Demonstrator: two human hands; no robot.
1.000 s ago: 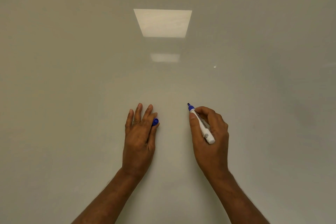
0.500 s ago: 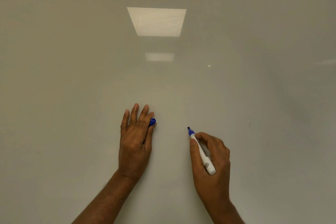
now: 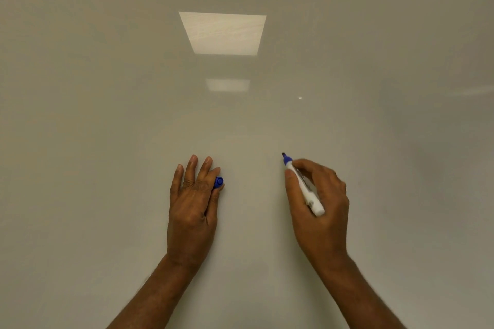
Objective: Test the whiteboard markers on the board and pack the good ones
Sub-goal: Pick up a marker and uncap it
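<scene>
Head view: the uncapped marker, gripped in the curled fingers of the right hand, has been swept down the board and back up with no line left, so a dry marker is suspected, while the blue cap is pinched at the thumb of the flat-pressed left hand.

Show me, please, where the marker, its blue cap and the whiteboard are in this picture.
marker [image 3: 303,188]: head view, middle of its white barrel.
blue cap [image 3: 218,182]: head view, its round exposed end.
whiteboard [image 3: 107,115]: head view, bare surface, left side.

Open whiteboard spreads around the left hand and right hand, with a gap between them.
</scene>
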